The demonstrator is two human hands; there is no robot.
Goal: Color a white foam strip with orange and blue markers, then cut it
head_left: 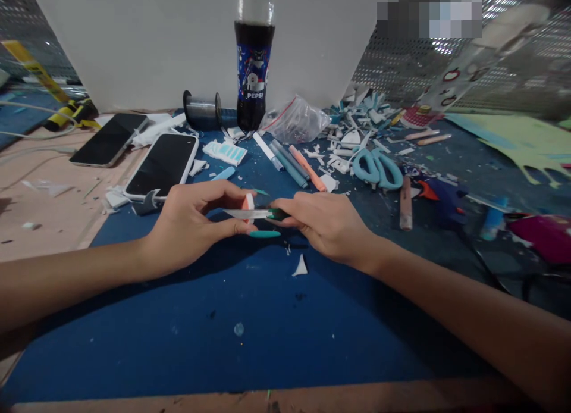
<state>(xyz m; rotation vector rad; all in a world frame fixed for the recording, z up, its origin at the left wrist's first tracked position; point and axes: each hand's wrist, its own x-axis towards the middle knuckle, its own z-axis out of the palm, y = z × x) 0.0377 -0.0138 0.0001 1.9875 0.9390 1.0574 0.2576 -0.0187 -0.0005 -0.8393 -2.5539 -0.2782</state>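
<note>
Over the middle of the blue mat, my left hand (191, 219) pinches a small white-and-orange piece (250, 202), perhaps foam, between thumb and fingers. My right hand (328, 222) is closed around the dark handle of a knife (245, 213). Its thin blade points left and crosses in front of the small piece; whether it cuts in, I cannot tell. Most of the handle is hidden by my fingers. A long teal nail shows on my left thumb. Just below my right hand lies a white scrap (301, 265) on the mat.
Two phones (161, 164) lie at the left, near a spool (202, 109). Behind my hands stand a Pepsi bottle (254, 74) and several markers (289, 163). Blue scissors (378, 168) and a heap of scraps (366, 115) are right of them. A person's arm (473, 68) reaches in at upper right.
</note>
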